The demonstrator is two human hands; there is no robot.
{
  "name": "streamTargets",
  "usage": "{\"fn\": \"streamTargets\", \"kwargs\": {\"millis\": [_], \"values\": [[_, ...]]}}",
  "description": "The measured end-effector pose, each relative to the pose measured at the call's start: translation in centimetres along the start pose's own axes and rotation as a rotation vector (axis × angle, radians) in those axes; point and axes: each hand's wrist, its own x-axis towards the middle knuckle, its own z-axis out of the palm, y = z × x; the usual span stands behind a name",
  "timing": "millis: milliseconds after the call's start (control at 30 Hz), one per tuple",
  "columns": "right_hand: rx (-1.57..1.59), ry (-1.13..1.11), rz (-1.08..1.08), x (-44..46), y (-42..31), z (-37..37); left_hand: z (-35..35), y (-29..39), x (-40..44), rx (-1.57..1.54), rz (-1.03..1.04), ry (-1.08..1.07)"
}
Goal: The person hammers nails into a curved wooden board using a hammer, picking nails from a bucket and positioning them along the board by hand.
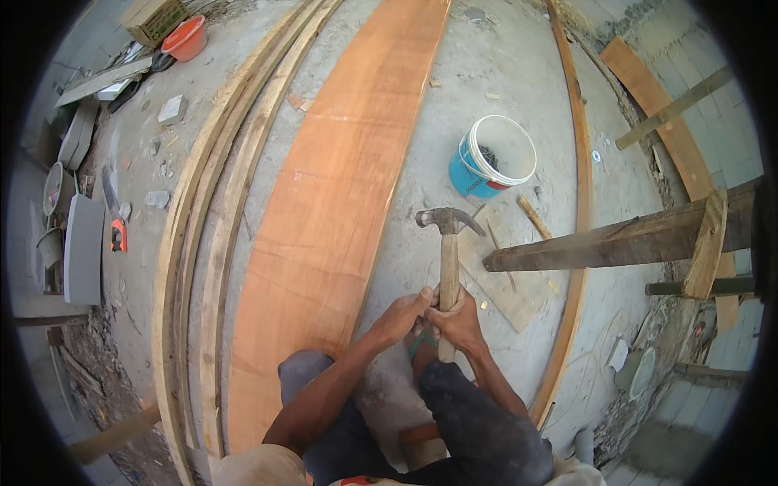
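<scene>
In the head view, my right hand (458, 324) is wrapped round the wooden handle of a claw hammer (449, 263). The hammer stands roughly upright, its metal head at the top and the handle's end below my fist. Close against it, my left hand (408, 314) is closed, its fingertips meeting the right hand's fingers. Whatever those fingertips hold is too small or hidden to make out. Both hands are in front of my bent knees, to the right of a long reddish plywood sheet (324, 178).
Several long timber strips (229, 202) lie left of the sheet. A blue and white bucket (478, 166) holds small dark pieces, probably nails. A thick wooden beam (616, 243) juts in from the right. A handsaw (118, 231) and red basin (185, 39) are at left.
</scene>
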Motion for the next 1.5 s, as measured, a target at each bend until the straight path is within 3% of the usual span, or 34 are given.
{"fn": "streamTargets", "kwargs": {"millis": [300,367,600,667,733,800,1000,1100,1233,1300,1500], "values": [[0.033,0.081,-0.093,0.6,-1.9,-0.1,-0.1,0.4,-0.6,-0.136,0.055,0.140],[0.052,0.078,-0.095,1.0,-2.0,-0.4,-0.6,0.3,-0.6,0.033,0.201,0.231],[0.036,0.066,-0.060,1.4,-1.1,0.2,-2.7,-0.4,-0.8,0.056,0.168,0.197],[-0.056,0.077,-0.066,1.5,-1.0,0.1,-3.9,2.0,-1.8,0.299,0.147,0.411],[-0.145,0.087,-0.063,1.4,-0.8,0.0,-6.1,2.3,-1.5,0.091,0.157,0.616],[-0.109,0.077,-0.119,1.1,-0.8,0.0,-8.7,1.9,-0.5,0.071,0.291,0.834],[-0.065,-0.020,-0.014,0.1,-1.4,0.9,-10.4,-0.4,2.0,0.162,0.337,1.101],[-0.172,-0.042,-0.024,-0.3,0.8,0.7,-9.5,-2.1,0.8,0.136,0.243,1.133],[-0.338,-0.039,-0.143,-0.7,2.2,0.5,-8.7,-3.0,1.0,0.268,0.270,1.085],[-0.366,-0.117,0.043,-1.1,1.3,0.3,-8.5,-3.3,1.2,0.257,0.243,1.054],[-0.397,-0.191,0.067,-1.2,0.0,0.5,-8.5,-5.0,2.3,0.388,0.368,1.094]]}}
